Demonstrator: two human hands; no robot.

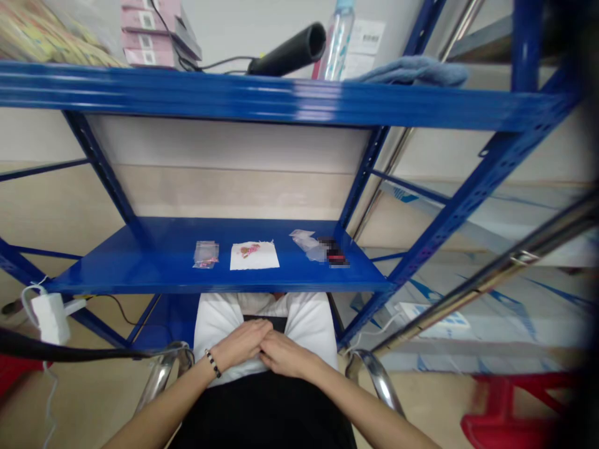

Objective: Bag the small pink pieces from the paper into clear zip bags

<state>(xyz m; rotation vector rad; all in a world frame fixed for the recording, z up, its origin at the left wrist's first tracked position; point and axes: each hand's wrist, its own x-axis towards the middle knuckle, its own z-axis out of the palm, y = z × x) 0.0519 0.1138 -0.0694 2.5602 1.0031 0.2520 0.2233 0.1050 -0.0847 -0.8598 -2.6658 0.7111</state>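
My left hand (246, 342), with a dark beaded bracelet (213, 363) at the wrist, lies in my lap against my right hand (283, 353). Both hands touch at the fingers, which are curled and pressed together; no object shows in either. On the blue shelf (163, 249) ahead, apart from the hands, is a white paper sheet (255, 257) bearing a small pink and gold piece (248, 250). To its left lies a clear zip bag (206, 254) with small pink bits inside. Clear plastic bags (309, 244) sit to the right, beside a dark pixelated item (334, 252).
An upper blue beam (210, 93) crosses above the shelf, with pink boxes (148, 37), a black tube (290, 50), a bottle (340, 40) and a blue cloth (416, 70) over it. Chair armrests (377, 380) flank me. A white plug (50, 318) hangs left; a red stool (505, 408) stands right.
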